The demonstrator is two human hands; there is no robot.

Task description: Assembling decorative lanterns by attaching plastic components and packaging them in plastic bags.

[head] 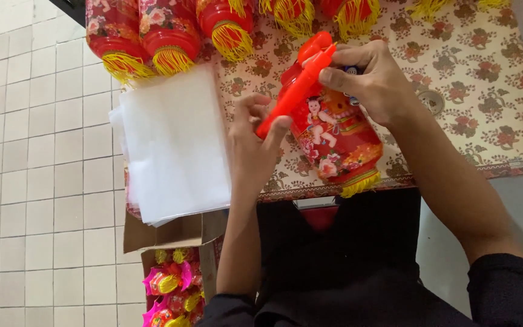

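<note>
A red paper lantern with a printed child figure, flowers and a yellow fringe hangs between my hands above the table. A bright red-orange plastic handle stick runs slantwise across its top. My left hand pinches the stick's lower end with thumb and fingers. My right hand grips the stick's upper end and the lantern's top together. The lantern's far side is hidden behind my right hand.
A stack of clear plastic bags lies at the table's left edge. Several finished red lanterns with yellow fringes line the far side of the flower-patterned tablecloth. An open cardboard box of lanterns stands on the white tiled floor.
</note>
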